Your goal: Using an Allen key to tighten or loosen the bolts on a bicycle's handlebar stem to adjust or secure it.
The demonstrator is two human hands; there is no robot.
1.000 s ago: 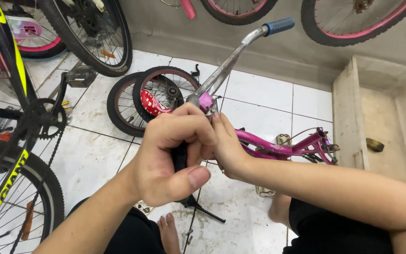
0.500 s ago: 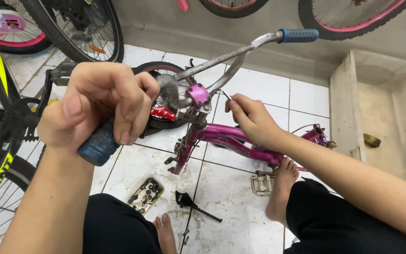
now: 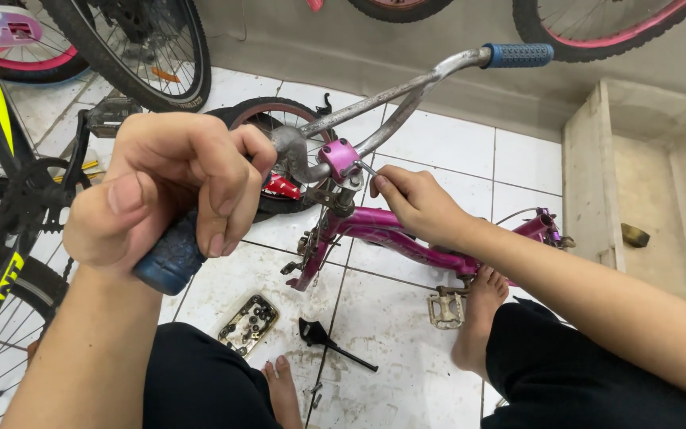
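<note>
A small pink bicycle frame (image 3: 395,234) stands on the tiled floor in front of me, with a silver handlebar (image 3: 391,99) and a pink stem clamp (image 3: 340,156). My left hand (image 3: 172,187) is wrapped around the near blue grip (image 3: 170,258) of the handlebar. The far blue grip (image 3: 518,54) sticks up at the upper right. My right hand (image 3: 416,202) pinches a thin metal hex key (image 3: 364,167) set into the stem clamp. The small front wheel (image 3: 267,119) with a red hub part shows behind my left hand.
A black and yellow bicycle (image 3: 1,238) stands at the left, with its pedal (image 3: 109,115). More wheels hang along the back wall. On the floor lie a small tray of bolts (image 3: 248,323), a black kickstand (image 3: 329,342) and the pink bike's pedal (image 3: 446,310). A concrete ledge (image 3: 597,175) is at right.
The handlebar has swung: my left hand moved down and left from beside the stem, holding the near grip. My right hand shifted onto the hex key at the clamp.
</note>
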